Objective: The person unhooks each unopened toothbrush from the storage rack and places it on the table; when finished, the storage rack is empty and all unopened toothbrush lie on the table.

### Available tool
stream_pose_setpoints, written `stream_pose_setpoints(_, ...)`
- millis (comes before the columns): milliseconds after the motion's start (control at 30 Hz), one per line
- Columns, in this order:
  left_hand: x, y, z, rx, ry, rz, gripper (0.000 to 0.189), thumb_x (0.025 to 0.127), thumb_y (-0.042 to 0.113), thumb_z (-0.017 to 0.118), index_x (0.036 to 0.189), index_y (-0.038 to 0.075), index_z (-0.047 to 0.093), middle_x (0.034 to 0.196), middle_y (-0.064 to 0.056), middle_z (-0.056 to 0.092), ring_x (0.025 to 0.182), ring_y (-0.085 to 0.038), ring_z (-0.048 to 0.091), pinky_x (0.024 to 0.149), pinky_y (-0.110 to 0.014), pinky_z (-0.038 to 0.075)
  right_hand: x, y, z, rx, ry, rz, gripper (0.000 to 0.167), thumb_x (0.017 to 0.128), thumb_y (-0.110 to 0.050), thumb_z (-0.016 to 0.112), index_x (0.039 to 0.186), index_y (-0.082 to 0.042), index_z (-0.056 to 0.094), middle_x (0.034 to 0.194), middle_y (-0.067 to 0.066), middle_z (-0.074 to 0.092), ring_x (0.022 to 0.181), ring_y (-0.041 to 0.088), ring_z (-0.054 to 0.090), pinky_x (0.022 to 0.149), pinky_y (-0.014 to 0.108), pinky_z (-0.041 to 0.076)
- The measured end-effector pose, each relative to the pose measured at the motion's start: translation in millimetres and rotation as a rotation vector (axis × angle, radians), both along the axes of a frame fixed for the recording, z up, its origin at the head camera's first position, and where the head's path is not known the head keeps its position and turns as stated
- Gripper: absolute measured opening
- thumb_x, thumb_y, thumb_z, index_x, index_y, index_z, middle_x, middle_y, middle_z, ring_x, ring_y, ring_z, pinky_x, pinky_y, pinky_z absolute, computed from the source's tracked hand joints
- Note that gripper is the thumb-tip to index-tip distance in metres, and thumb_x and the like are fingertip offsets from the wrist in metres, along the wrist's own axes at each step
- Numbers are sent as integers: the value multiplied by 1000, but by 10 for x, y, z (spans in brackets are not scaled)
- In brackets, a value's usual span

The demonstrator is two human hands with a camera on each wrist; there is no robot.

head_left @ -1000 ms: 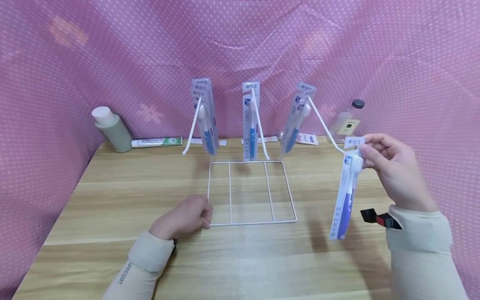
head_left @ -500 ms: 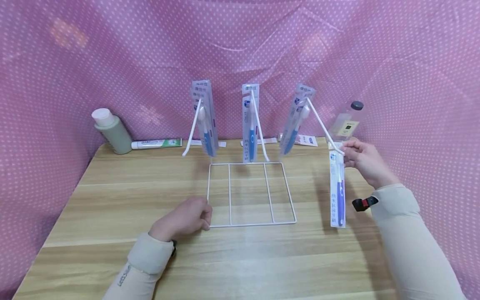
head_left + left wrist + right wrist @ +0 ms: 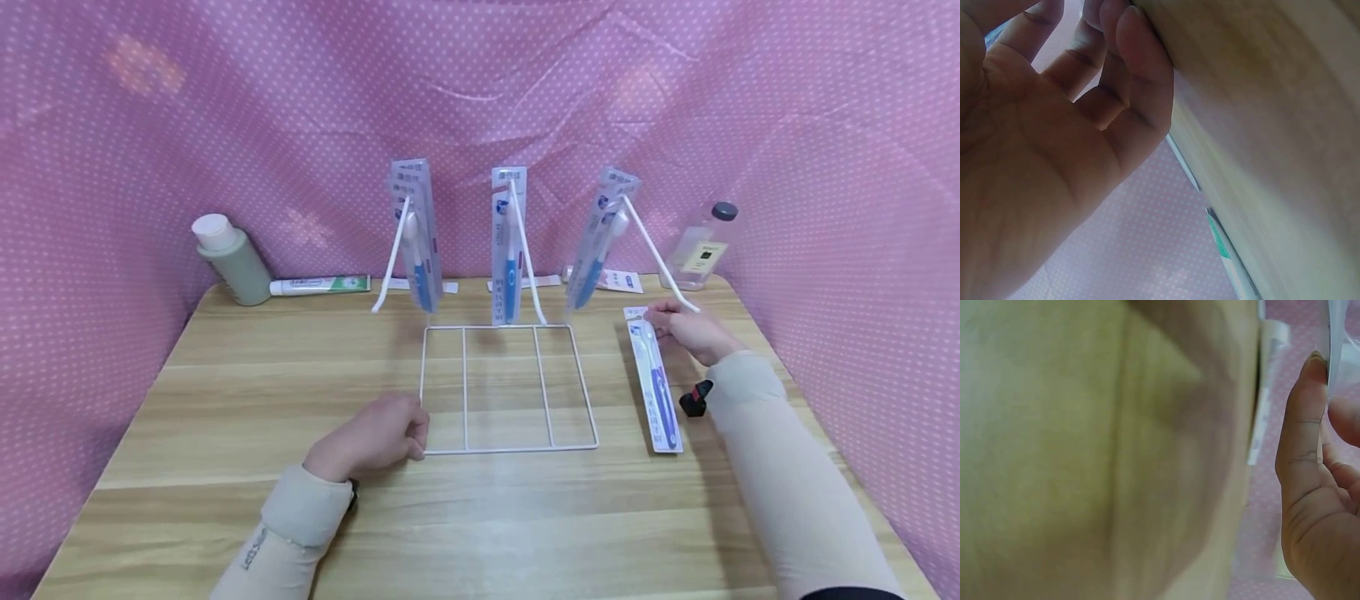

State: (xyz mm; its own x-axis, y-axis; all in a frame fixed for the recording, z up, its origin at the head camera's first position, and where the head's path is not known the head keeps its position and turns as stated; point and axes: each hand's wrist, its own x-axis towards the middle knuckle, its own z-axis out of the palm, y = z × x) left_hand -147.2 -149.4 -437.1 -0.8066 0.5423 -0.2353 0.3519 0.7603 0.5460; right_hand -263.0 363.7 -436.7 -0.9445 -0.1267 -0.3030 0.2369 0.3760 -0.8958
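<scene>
My right hand (image 3: 693, 329) pinches the top edge of a packaged toothbrush (image 3: 652, 379) with a purple handle. The pack hangs tilted, left of and below the tip of the right-hand white hook (image 3: 651, 242). In the right wrist view, thumb and fingers hold the pale pack (image 3: 1335, 347), seen edge-on. My left hand (image 3: 375, 433) holds the front left corner of the white wire display rack (image 3: 510, 451), its fingers curled there. Blue-handled packaged toothbrushes hang on the rack: several at left (image 3: 422, 242), at the centre (image 3: 509, 287), and at right (image 3: 592, 250).
Along the table's back edge stand a green bottle (image 3: 238, 262) with a white cap and a clear bottle (image 3: 697, 254) with a black cap. Toothpaste tubes, one white and green (image 3: 318, 285), one white and pink (image 3: 621, 282), lie between them. Pink dotted cloth (image 3: 480, 83) surrounds the table.
My right hand has carried the purple toothbrush pack leftward, past the right hook's tip to its left side and lower. My left hand stays at the rack's corner.
</scene>
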Motion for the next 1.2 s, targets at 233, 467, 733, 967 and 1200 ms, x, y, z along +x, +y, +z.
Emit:
stream_pose_setpoints(233, 13, 8, 27, 3, 13, -14, 30, 83, 6, 85, 68, 19, 62, 79, 5, 56, 79, -14, 53, 83, -38, 48, -55, -14, -166, 20, -26, 2, 11, 108, -7, 52, 109, 2, 58, 86, -3, 62, 76, 9, 62, 69, 26, 59)
stream_pose_setpoints(467, 16, 14, 42, -2, 12, -12, 30, 82, 6, 86, 68, 18, 63, 79, 5, 58, 83, -15, 53, 87, -40, 47, -64, -123, -160, 218, -51, -30, 28, 108, -12, 56, 126, 10, 55, 97, 3, 63, 82, 11, 62, 73, 25, 60)
stream_pose_setpoints(733, 9, 7, 30, -7, 1, -3, 29, 84, 6, 86, 69, 18, 63, 80, 5, 58, 80, -14, 54, 81, -36, 48, -88, -258, -46, 424, -61, -58, 25, 106, -13, 62, 120, 8, 64, 87, 3, 63, 74, 10, 60, 66, 21, 56)
stream_pose_setpoints(967, 10, 11, 17, -8, 12, -2, 30, 83, 6, 85, 69, 19, 63, 79, 5, 57, 79, -14, 54, 82, -38, 49, -94, -251, -92, 461, -43, -76, 23, 104, -13, 65, 117, 7, 66, 90, 5, 66, 74, 9, 61, 66, 21, 55)
stream_pose_setpoints(1200, 13, 7, 23, -6, 4, 5, 30, 84, 6, 85, 69, 19, 63, 80, 5, 56, 79, -15, 54, 82, -38, 49, -91, -244, -96, 434, -36, -101, 20, 102, -9, 68, 114, 6, 65, 87, 3, 67, 70, 6, 62, 65, 20, 56)
